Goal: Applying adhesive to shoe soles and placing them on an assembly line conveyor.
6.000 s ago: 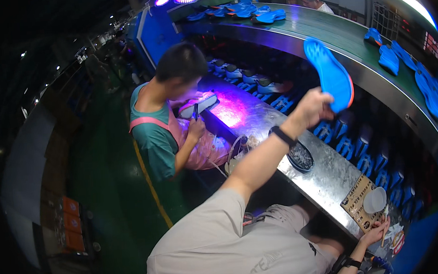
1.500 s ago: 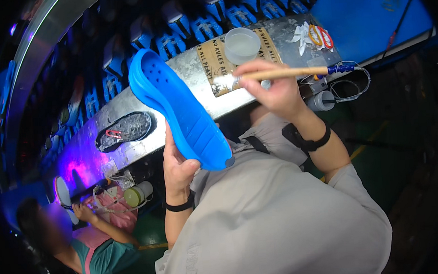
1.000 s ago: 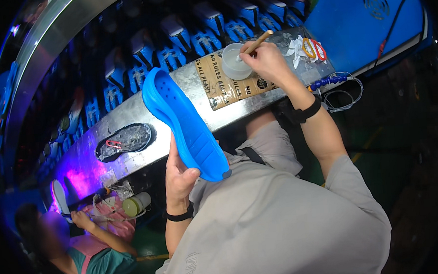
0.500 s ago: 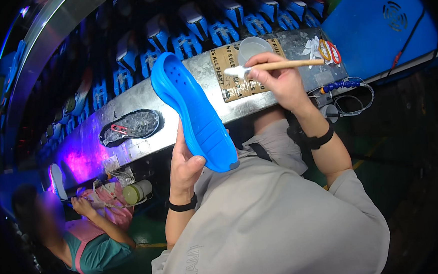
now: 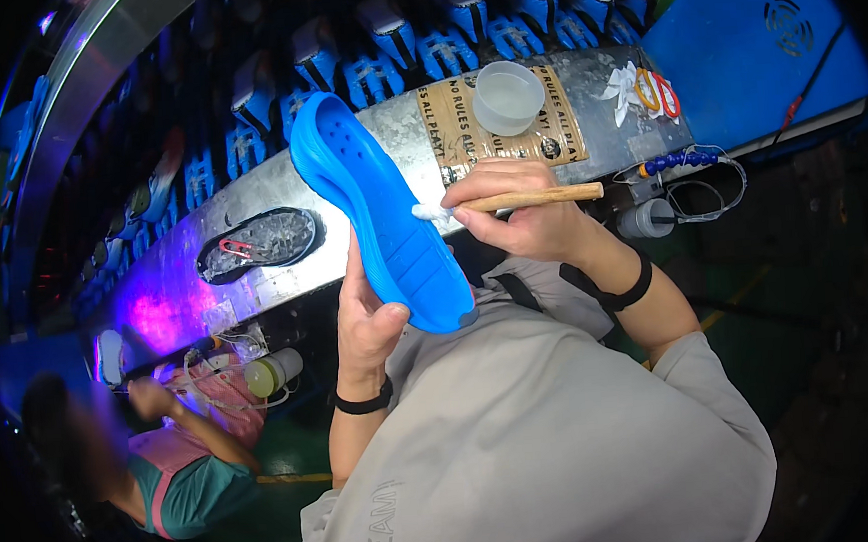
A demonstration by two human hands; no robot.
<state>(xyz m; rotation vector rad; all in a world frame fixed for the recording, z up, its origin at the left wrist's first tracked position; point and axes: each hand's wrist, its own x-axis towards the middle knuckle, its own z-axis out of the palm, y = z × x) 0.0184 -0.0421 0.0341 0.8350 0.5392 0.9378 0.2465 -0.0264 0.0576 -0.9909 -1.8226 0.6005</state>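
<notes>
A blue shoe sole [image 5: 375,200] with a raised rim and small holes at its far end is tilted up in my left hand [image 5: 365,320]. My left fingers wrap beneath its near end, with the thumb along the side. My right hand [image 5: 520,206] grips a wooden-handled brush [image 5: 549,196] whose white, wet-looking bristles are at the sole's right rim; whether they touch it I cannot tell. Beyond my right hand, a translucent cup [image 5: 509,97] of clear-looking liquid stands on a piece of printed brown cardboard [image 5: 450,121].
On the metal bench [image 5: 171,277] lies a dark sole-shaped piece [image 5: 259,245] with a red clip-like item. Scissors [image 5: 657,93] with orange and red handles lie at right. Blue racks [image 5: 372,76] line the far side. A co-worker [image 5: 193,474] sits at lower left; a cable and hose [image 5: 691,166] hang at right.
My right hand has brought the brush from beside the cup down and left to the sole. The sole has shifted slightly. The co-worker's hand has moved.
</notes>
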